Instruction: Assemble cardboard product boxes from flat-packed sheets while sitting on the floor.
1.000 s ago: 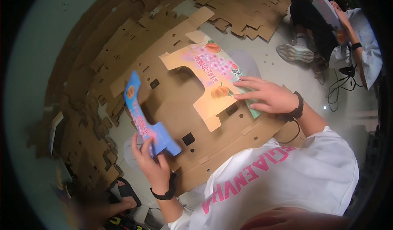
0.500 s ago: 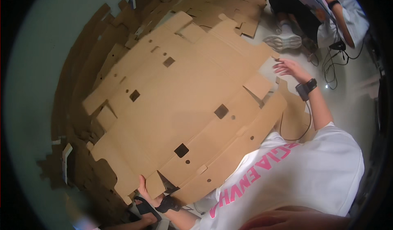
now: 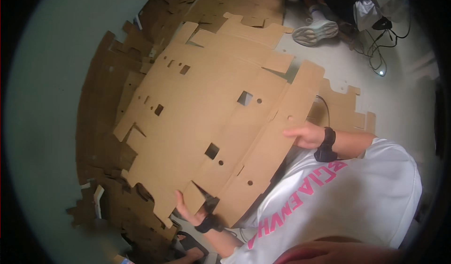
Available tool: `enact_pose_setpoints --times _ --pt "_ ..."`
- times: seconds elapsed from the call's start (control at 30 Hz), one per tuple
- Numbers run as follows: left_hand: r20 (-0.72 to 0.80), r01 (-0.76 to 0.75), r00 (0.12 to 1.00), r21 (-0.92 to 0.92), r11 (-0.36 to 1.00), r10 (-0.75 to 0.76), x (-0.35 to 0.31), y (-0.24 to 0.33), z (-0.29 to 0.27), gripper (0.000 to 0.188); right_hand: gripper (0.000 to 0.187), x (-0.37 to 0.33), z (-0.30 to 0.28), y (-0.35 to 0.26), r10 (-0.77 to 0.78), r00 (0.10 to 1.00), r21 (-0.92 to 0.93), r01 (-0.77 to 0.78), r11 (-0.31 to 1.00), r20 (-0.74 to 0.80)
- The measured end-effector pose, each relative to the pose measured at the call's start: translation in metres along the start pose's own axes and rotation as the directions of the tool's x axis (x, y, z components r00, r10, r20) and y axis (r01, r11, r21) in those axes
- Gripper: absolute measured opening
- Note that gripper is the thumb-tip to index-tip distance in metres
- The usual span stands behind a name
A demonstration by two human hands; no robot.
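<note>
Brown cardboard pieces (image 3: 96, 123) are lying heaped from eight to twelve o'clock. Die-cut cardboard sheet (image 3: 202, 99) is occupying view centre, plain brown side showing, square cut-outs in it. White shirt (image 3: 347, 193) is spreading at four o'clock, beside sheet. Another person's white sneaker (image 3: 314, 32) is showing between one and two. Right hand (image 3: 307, 135) is gripping sheet's edge at three, thumb on top. Left hand (image 3: 188, 211) is grasping sheet near small flap at seven, fingers mostly hidden.
</note>
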State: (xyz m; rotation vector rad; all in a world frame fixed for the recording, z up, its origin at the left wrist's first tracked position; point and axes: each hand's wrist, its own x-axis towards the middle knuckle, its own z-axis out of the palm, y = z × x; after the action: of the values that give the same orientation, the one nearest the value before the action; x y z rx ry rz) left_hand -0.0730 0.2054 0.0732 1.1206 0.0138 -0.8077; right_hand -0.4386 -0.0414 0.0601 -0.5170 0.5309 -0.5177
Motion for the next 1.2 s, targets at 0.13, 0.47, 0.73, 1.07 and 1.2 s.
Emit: enact_pose_setpoints --times 0.13,0.47,0.73,1.07,1.2 --pt "0.171 0.038 0.985 -0.127 0.991 -0.016 0.035 -0.009 0.026 0.036 0.055 0.054 0.003 -0.034 -0.196 0.98 0.018 0.196 0.98 -0.035" --pt "0.726 -0.27 0.675 0.411 0.871 -0.133 0.203 -0.049 0.262 0.06 0.049 0.261 -0.137 -0.315 -0.535 0.831 0.067 0.549 0.833 -0.149" --pt "0.444 -0.148 0.863 0.677 0.721 -0.24 0.187 -0.07 0.159 0.053 0.056 0.421 -0.26 -0.257 -0.349 0.854 0.004 0.38 0.925 -0.387" --pt "0.329 -0.101 0.938 0.566 0.818 -0.111 0.192 -0.042 0.121 0.038 0.042 0.482 -0.263 -0.234 -0.667 0.713 -0.976 -0.138 0.169 -0.217" --pt "0.418 -0.13 0.889 0.624 0.77 -0.188 0.18 -0.044 0.143 0.031 0.052 0.486 -0.238 -0.231 -0.592 0.805 -0.754 -0.36 -0.549 0.046"
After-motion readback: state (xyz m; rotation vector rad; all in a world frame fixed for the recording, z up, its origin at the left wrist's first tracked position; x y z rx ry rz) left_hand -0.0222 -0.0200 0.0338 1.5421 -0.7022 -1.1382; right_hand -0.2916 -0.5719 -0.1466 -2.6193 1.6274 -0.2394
